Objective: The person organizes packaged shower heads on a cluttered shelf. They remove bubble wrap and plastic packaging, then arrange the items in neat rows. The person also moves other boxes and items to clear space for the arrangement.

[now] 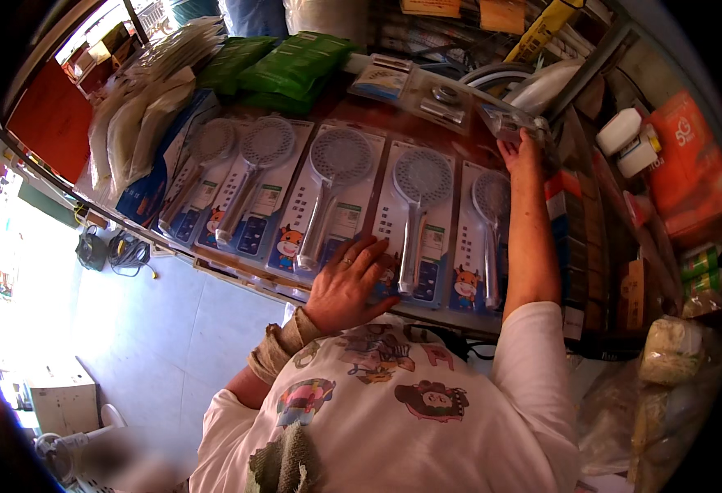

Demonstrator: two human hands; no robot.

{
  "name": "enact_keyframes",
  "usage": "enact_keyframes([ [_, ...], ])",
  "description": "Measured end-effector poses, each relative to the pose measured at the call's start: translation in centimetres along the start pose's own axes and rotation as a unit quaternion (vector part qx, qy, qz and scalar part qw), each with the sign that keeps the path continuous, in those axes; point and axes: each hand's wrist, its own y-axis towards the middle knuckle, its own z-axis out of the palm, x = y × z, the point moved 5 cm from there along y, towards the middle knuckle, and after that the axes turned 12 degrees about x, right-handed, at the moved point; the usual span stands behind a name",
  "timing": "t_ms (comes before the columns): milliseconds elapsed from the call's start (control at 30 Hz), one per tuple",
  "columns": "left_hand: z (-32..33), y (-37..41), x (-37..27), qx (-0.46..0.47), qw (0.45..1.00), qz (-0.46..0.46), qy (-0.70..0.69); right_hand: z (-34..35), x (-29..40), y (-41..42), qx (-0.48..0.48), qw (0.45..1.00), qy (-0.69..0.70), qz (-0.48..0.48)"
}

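Observation:
Several packaged handheld shower heads (341, 157) lie side by side in a row on a dark red tabletop (373, 117). My left hand (348, 286) rests with spread fingers over the lower edges of two of the packages, near the table's front edge. Stretched to the far right, my right hand (517, 148) touches a clear plastic package (509, 123) at the back corner; whether its fingers grip it cannot be told. Two other blister packs, one with a round metal fitting (445, 94), lie to the left of that hand. My right forearm partly covers the rightmost shower head.
Green plastic packets (296, 65) and a pile of clear-bagged items (145, 123) stand at the back left. Stacked boxes (573, 246), white bottles (621, 131) and an orange box (690, 166) crowd the right side. Coiled hoses (496, 73) lie behind the table.

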Motion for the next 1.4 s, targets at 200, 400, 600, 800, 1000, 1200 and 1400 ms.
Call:
enact_keyframes([
  [200,-0.1,-0.1,-0.1,0.001,1.000,-0.006,0.002,0.7,-0.8,-1.4,0.121,0.986,-0.077,0.081],
  [400,-0.1,0.0,-0.2,0.001,1.000,-0.010,0.003,1.0,-1.4,-0.3,0.148,0.988,-0.029,0.022],
  [600,-0.2,-0.2,-0.2,0.002,1.000,-0.010,0.006,1.8,-2.0,-0.9,0.102,0.994,-0.025,-0.004],
  [800,0.0,-0.2,-0.1,0.001,1.000,-0.007,0.007,2.6,-1.8,-2.6,0.123,0.990,-0.031,0.069],
  [1000,-0.1,0.2,-0.3,-0.005,1.000,0.005,0.015,2.8,-0.8,-3.6,0.156,0.968,0.055,0.188],
  [1200,0.1,-0.2,-0.1,-0.002,1.000,-0.012,0.014,4.5,-0.3,-5.7,0.176,0.960,-0.044,0.216],
  [1400,0.0,-0.2,-0.1,-0.010,1.000,-0.006,0.018,2.3,0.1,-4.5,0.246,0.931,-0.129,0.237],
])
